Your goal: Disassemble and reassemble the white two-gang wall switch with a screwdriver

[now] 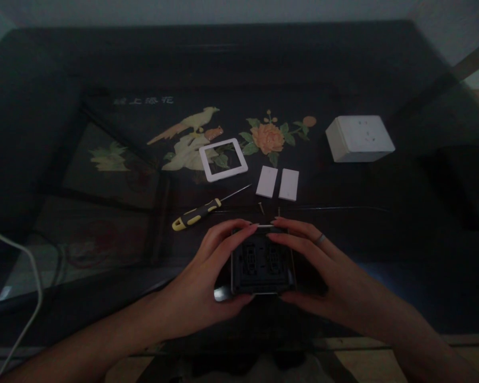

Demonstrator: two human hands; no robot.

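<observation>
Both hands grip a dark wall switch body (pixel 262 260) near the table's front edge. My left hand (pixel 211 266) is closed around its left side, fingers along the far edge and thumb at the near edge. My right hand (pixel 327 266), with a ring on one finger, clasps the right side in the same way. Just beyond the fingertips lie a small screw (pixel 261 208) and a second screw (pixel 279 211). A screwdriver (pixel 197 213) with a yellow and black handle rests to the left, its tip pointing to the far right.
A white square frame (pixel 243 161) and two white switch plates, the left plate (pixel 266 182) and right plate (pixel 289 184), lie beyond the hands. A white box-shaped socket unit (pixel 359 138) stands at the right. A white cable (pixel 36 282) runs along the left edge of the dark glossy table (pixel 263 64).
</observation>
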